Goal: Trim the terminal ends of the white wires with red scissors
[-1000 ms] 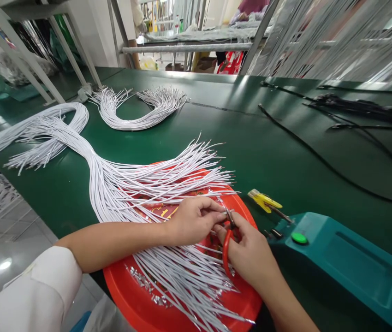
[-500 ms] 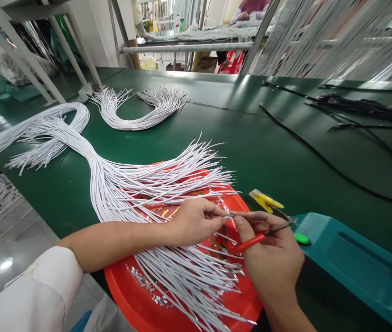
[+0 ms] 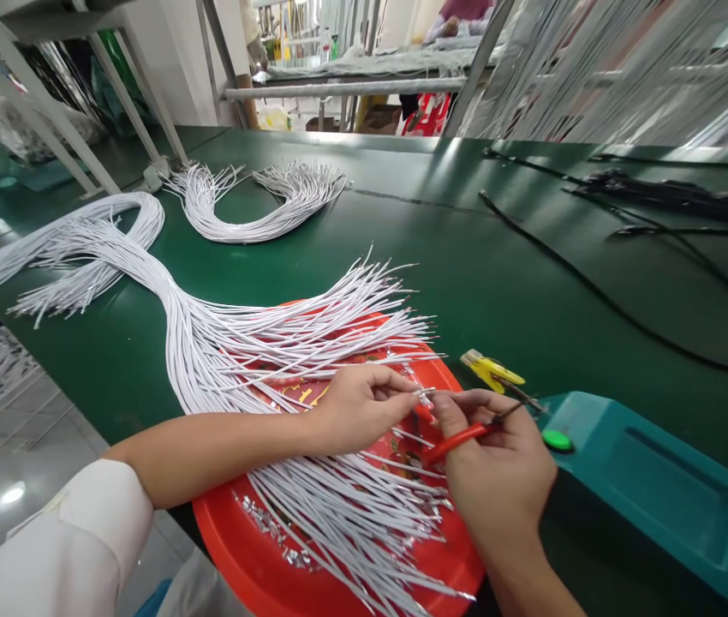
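Pale glare streaks the green tabletop [image 3: 441, 240]; upper-right strands [image 3: 601, 77] look stretched, smeared.

glossy plastic tray [image 3: 226, 548], smooth cables [image 3: 193, 360]

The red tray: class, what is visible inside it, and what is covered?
White cables lie across the red tray, above its patterned bottom; silvery scraps show near its left side. The cables and left hand hide much of the bottom; anything beneath them cannot be seen.
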